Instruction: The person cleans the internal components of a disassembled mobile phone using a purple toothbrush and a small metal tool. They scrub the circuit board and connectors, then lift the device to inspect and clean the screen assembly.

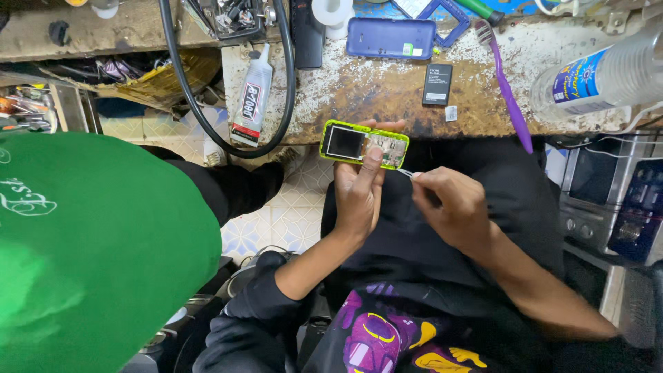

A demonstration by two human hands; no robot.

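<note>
The left hand [359, 197] holds a green phone [364, 144] just off the bench's near edge, above the lap; the fingers are closed around the phone's underside and the thumb presses on its open face. The phone lies roughly level, with its small dark screen toward the left and exposed board parts toward the right. The right hand [452, 207] is closed in a pinch on a thin tool [406, 173], whose tip touches the phone's right end. The bench [373, 97] has a worn, stained brown top with white patches. Near its far edge lies a blue phone cover [390, 37]. A black battery [437, 83] lies near the middle of the bench, with a small white chip [450, 113] just beside it toward the near edge. A purple toothbrush [507, 90] runs diagonally from the far edge to past the near edge, right of the battery. A clear plastic bottle [601, 76] with a blue label lies on its side at the right end of the bench. A glue tube [251, 100] lies at the left end, with a black cable [186, 90] looping around it and hanging off the near edge. A green shape [90, 249], blurred and close to the camera, fills the lower left of the view.
</note>
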